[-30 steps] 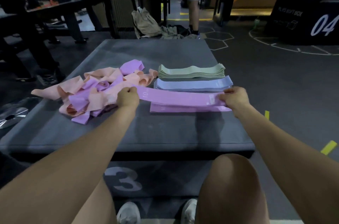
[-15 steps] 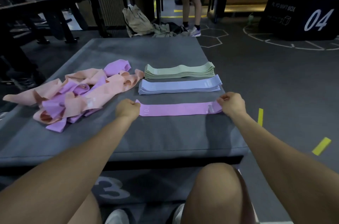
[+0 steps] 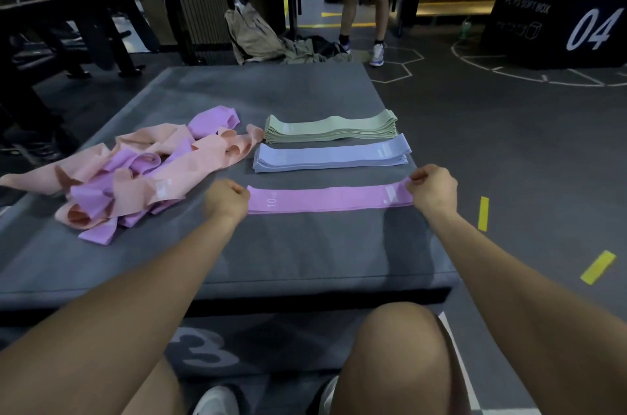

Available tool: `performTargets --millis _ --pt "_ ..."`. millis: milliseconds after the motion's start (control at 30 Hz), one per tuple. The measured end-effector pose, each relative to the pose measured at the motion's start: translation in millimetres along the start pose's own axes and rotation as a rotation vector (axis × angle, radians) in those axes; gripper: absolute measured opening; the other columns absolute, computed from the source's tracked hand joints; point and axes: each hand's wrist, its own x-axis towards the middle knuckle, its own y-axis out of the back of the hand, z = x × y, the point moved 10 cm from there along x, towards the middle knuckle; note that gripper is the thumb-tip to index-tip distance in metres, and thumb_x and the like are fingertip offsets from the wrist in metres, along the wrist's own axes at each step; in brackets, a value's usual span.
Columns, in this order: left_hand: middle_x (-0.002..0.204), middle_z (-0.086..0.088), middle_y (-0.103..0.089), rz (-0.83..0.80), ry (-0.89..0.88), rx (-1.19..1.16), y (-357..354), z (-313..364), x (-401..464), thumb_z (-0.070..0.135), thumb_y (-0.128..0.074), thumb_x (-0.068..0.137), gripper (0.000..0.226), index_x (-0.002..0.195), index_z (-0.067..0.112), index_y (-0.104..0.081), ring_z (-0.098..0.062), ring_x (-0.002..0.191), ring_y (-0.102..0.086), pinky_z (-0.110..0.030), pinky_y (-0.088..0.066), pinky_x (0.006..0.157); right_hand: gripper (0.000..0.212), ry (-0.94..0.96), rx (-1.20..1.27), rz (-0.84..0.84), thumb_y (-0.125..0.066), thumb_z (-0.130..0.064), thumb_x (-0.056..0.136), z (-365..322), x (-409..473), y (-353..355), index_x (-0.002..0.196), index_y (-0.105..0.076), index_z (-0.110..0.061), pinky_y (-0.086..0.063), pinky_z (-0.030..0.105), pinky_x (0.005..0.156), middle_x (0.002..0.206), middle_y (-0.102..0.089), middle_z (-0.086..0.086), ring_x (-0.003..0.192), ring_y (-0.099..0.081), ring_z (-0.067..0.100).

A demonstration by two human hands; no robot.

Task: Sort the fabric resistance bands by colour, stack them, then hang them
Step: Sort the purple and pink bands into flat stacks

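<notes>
A purple band lies flat and straight across the middle of the frame on a grey box, stretched between the two hands. The left hand pinches its left end, fingers curled; the right hand pinches its right end the same way. Above it in the frame lies a blue stack, and above that a green stack, both parallel to the purple band and just apart from each other. At middle left sits a loose pile of peach and purple bands, tangled.

The purple band reads "10 LB" near its left end. The front of the grey box shows a large "3". At upper right a black box carries "04" and partly legible words ending in "SOFT BOX".
</notes>
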Motion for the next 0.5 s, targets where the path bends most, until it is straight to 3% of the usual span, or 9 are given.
performTargets --millis 233,400,500 --pt "0.099 -0.018 -0.068 -0.001 -0.011 0.032 1.6 -0.8 0.8 0.012 -0.056 0.089 0.013 0.077 0.009 -0.061 -0.027 0.079 -0.052 -0.027 -0.038 0.07 0.014 -0.008 -0.008 -0.026 -0.057 -0.007 0.086 1.4 -1.9 -5.3 0.097 -0.066 -0.004 -0.043 0.029 0.077 0.103 -0.066 0.019 0.095 -0.06 0.033" --pt "0.102 -0.015 -0.067 -0.019 -0.021 0.063 0.9 -1.8 3.7 0.012 -0.057 0.087 0.009 0.081 0.011 -0.064 -0.03 0.088 -0.057 -0.026 -0.038 0.072 0.013 -0.013 -0.023 -0.039 -0.062 -0.009 0.085 2.3 -1.7 -6.6 0.096 -0.065 -0.003 -0.044 0.029 0.076 0.102 -0.066 0.019 0.092 -0.061 0.032" --pt "0.104 -0.014 -0.067 -0.016 -0.032 0.025 1.3 -6.0 6.7 0.014 -0.06 0.085 0.009 0.089 0.008 -0.065 -0.031 0.095 -0.059 -0.029 -0.042 0.077 0.021 0.03 -0.13 -0.03 -0.064 -0.008 0.084 -4.6 -0.7 -7.4 0.104 -0.062 -0.004 -0.046 0.036 0.085 0.112 -0.061 0.018 0.103 -0.056 0.034"
